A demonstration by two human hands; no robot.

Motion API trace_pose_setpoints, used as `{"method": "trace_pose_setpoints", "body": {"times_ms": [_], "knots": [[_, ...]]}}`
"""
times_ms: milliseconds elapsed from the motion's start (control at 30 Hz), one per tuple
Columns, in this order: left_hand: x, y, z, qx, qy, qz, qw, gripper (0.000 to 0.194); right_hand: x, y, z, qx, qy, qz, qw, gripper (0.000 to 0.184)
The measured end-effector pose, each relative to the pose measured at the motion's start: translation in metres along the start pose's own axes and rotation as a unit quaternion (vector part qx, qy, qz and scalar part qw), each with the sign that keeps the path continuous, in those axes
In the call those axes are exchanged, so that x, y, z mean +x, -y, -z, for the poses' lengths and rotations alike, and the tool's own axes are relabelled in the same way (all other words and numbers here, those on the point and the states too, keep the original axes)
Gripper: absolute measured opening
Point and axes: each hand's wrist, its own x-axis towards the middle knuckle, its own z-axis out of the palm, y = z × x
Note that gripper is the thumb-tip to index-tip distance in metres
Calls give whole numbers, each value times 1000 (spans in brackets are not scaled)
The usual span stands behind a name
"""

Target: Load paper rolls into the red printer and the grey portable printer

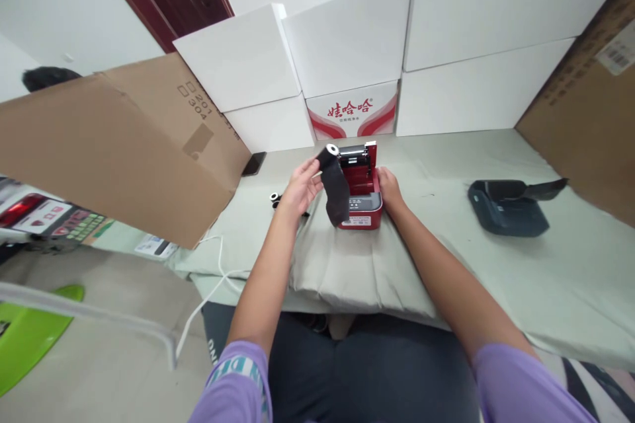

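My left hand pinches a black ribbon roll with a white core, and a loose black strip hangs down from it. The strip covers the left front of a small red printer. Its lid stands raised, and a shiny dark roller shows across the raised part. Against the printer's right side, my right hand grips the casing; its fingertips are partly hidden. Just left of my left hand lies a second small roll with a white core, partly covered by my wrist.
A dark blue-grey device with a black strip on top sits to the right. White boxes line the back. Cardboard sheets stand at both sides. A phone lies back left; a white cable hangs off the front edge.
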Motion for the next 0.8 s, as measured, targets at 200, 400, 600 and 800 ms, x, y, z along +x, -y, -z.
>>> {"method": "trace_pose_setpoints", "body": {"times_ms": [200,400,600,800], "knots": [[1,26,-13,183,79,-34,979,44,1,0,0,-2,2,-4,1000,55],[11,27,-18,312,116,-71,941,33,0,2,-1,-4,-3,-2,1000,56],[29,27,-19,347,142,-48,926,31,1,0,-1,-3,-3,-1,1000,53],[43,35,-22,375,152,-47,913,26,2,-3,-1,8,-6,-8,1000,49]]}}
